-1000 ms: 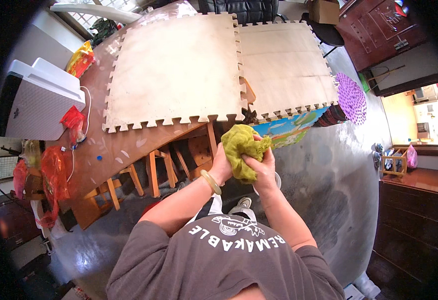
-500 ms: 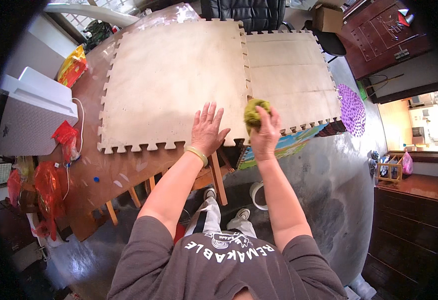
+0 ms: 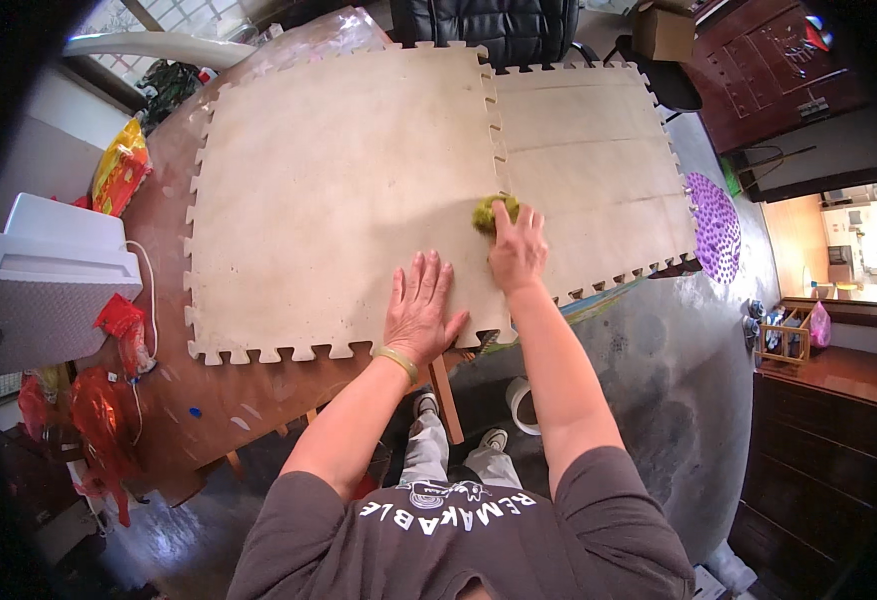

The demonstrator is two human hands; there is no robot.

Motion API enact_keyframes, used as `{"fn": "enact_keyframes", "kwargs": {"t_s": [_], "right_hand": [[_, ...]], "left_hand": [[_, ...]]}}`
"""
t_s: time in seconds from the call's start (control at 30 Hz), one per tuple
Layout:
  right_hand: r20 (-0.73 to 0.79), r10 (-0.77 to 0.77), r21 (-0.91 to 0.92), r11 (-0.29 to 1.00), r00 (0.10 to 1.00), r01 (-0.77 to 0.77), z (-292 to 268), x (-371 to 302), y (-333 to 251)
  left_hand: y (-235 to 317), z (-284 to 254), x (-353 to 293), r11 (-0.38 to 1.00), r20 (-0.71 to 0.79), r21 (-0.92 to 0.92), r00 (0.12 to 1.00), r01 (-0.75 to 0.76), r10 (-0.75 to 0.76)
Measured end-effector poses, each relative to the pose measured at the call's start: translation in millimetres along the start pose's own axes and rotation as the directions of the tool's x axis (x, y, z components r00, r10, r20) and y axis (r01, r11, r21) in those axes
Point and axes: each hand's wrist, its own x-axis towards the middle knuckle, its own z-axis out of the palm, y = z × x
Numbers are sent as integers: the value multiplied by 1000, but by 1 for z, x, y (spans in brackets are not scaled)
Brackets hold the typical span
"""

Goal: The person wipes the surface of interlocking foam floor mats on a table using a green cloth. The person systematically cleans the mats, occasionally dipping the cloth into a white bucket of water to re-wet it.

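Observation:
A large beige foam mat (image 3: 329, 180) with toothed, puzzle-like edges lies over the table. To its right, a second beige foam mat (image 3: 599, 170) rests beside and partly under it. My left hand (image 3: 421, 310) is spread flat on the near part of the large mat, fingers pointing away from me. In my right hand (image 3: 521, 250) is a fuzzy yellow-green cloth (image 3: 494, 213), bunched up and pressed onto the large mat close to its right edge. Fingers and palm cover part of the cloth.
The reddish-brown table (image 3: 174, 400) shows along the left and front. A white device (image 3: 64, 285) and red plastic bags (image 3: 99, 420) are at the left. A white bucket (image 3: 524, 405) stands on the floor, a black chair (image 3: 484, 30) behind the table, and a purple round mat (image 3: 716, 228) hangs at right.
The cloth in my right hand has moved a little left, from the mat's right edge onto its surface. My left hand stays flat on the mat. The view has shifted slightly.

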Motion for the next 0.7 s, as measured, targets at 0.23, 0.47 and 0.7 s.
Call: {"fn": "enact_keyframes", "kwargs": {"t_s": [0.23,0.47,0.7], "right_hand": [[54,-114,-67,991,992,117,-21,-75,-26],[9,30,-107,994,1000,-29,9,15,19],[124,5,-126,992,992,11,-13,-59,-15]], "left_hand": [[-11,2,-9,1000,31,-7,999,26,-26],[2,2,3,997,-37,-52,998,-50,48],[-9,0,-7,998,2,-62,1000,8,-8]]}}
